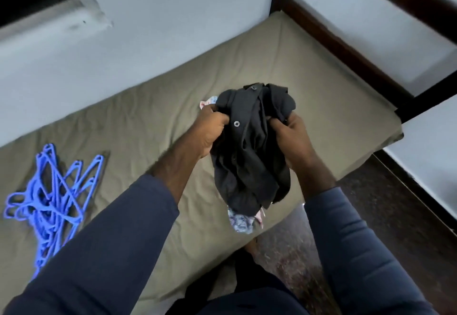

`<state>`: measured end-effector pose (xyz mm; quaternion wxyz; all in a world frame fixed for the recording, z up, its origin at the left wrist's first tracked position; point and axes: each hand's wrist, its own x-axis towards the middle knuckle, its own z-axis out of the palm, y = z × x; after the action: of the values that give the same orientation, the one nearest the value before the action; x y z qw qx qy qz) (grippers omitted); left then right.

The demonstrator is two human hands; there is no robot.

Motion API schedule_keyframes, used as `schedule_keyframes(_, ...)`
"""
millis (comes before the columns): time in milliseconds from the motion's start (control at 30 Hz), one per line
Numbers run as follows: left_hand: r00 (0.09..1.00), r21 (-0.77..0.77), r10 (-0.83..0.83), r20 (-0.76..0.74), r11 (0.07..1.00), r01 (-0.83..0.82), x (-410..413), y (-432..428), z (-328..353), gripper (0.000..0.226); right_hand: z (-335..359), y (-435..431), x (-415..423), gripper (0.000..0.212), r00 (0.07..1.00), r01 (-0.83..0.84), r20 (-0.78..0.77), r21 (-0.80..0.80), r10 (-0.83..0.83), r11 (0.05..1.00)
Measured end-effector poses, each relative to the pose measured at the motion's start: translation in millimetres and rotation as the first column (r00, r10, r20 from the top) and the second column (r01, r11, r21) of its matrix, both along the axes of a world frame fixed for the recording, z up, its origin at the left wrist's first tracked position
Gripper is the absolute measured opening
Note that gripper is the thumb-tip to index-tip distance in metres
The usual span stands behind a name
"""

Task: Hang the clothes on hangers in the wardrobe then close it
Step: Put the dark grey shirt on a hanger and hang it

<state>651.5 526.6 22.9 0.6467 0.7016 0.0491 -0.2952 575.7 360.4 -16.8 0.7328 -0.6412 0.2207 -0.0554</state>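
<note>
Both hands, the left hand [212, 129] and the right hand [294, 137], had their fingers curled into a crumpled black buttoned shirt [252, 149], held above the olive mattress [148, 117], with a floral cloth [241, 221] hanging below it. It seemed the sorting step. Next, the shirt needs shaking open and one hanger from the tangled blue plastic hangers [49, 196], well apart. No writing could be read.

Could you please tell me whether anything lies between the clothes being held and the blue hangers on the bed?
Nothing visible does. The left hand and right hand grip the dark shirt; the blue hangers lie to its left on the mattress, with only bare mattress and the person's own left sleeve between.
</note>
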Motion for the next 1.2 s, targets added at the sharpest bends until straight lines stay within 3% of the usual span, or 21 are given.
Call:
schedule_keyframes(100, 0.988, -0.172, -0.144, -0.063, 0.976, 0.131, 2.4, 33.6, 23.5, 0.059, 35.1, 38.5, 7.1, 0.03, 0.995, 0.075, 0.072, -0.085, -0.069, 0.994)
schedule_keyframes(200, 0.961, -0.181, -0.258, 0.104, 0.945, 0.273, 3.1, 77.0, 48.7, 0.053, 82.9, 94.3, 14.9, 0.028, 0.982, 0.024, 0.19, -0.202, 0.015, 0.979)
schedule_keyframes(300, 0.962, -0.222, -0.237, 0.132, 0.939, 0.262, 2.3, 120.0, 74.0, 0.042, 125.0, 151.3, 20.4, 0.027, 0.959, -0.033, 0.262, -0.274, 0.107, 0.961)
schedule_keyframes(400, 0.97, -0.239, -0.087, 0.225, 0.961, 0.142, 1.0, 165.6, 94.8, 0.008, 148.6, 198.5, 16.7, 0.024, 0.947, -0.02, 0.314, -0.146, 0.065, 0.989)
schedule_keyframes(500, 0.941, -0.119, 0.054, 0.334, 0.993, -0.015, -1.1, 202.5, 99.1, 0.016, 149.0, 229.2, 5.2, 0.017, 0.964, -0.03, 0.259, -0.142, 0.067, 0.989)
schedule_keyframes(567, 0.872, 0.014, 0.16, 0.462, 0.982, -0.187, 0.0, 229.0, 94.4, 0.009, 140.0, 242.2, -4.1, 0.02, 0.977, -0.005, 0.207, -0.206, 0.049, 0.978)
schedule_keyframes(633, 0.753, 0.091, 0.343, 0.562, 0.879, -0.469, 5.4, 258.3, 87.9, 0.015, 125.3, 242.7, -13.6, 0.025, 0.983, 0.103, 0.173, -0.255, -0.06, 0.961)
schedule_keyframes(700, 0.698, 0.074, 0.49, 0.523, 0.79, -0.609, 7.5, 288.6, 82.4, 0.02, 104.0, 236.3, -28.6, 0.028, 0.969, 0.234, 0.147, -0.267, -0.2, 0.935)
schedule_keyframes(800, 0.731, 0.051, 0.539, 0.418, 0.79, -0.611, 6.6, 316.0, 64.7, 0.02, 61.7, 230.2, -54.7, 0.022, 0.964, 0.262, 0.047, -0.308, -0.26, 0.915)
schedule_keyframes(933, 0.875, 0.104, 0.463, 0.14, 0.872, -0.478, -15.1, 329.6, 27.8, 0.034, 2.3, 237.4, -84.1, 0.051, 0.968, -0.07, -0.25, -0.328, -0.015, 0.942)
schedule_keyframes(1033, 0.946, 0.231, 0.325, -0.008, 0.921, -0.315, -42.5, 337.5, 0.6, 0.05, -1.8, 257.9, -98.9, 0.026, 0.907, -0.23, -0.41, -0.288, 0.097, 0.93)
schedule_keyframes(1133, 0.989, 0.417, 0.144, 0.01, 0.899, -0.135, -65.6, 340.5, -6.1, 0.038, -1.8, 261.1, -98.1, 0.018, 0.901, -0.264, -0.422, -0.344, 0.102, 0.901)
schedule_keyframes(1200, 0.998, 0.456, 0.049, 0.034, 0.888, -0.059, -71.0, 342.4, -0.2, 0.026, 3.3, 254.5, -99.1, 0.012, 0.92, -0.272, -0.367, -0.35, 0.136, 0.897)
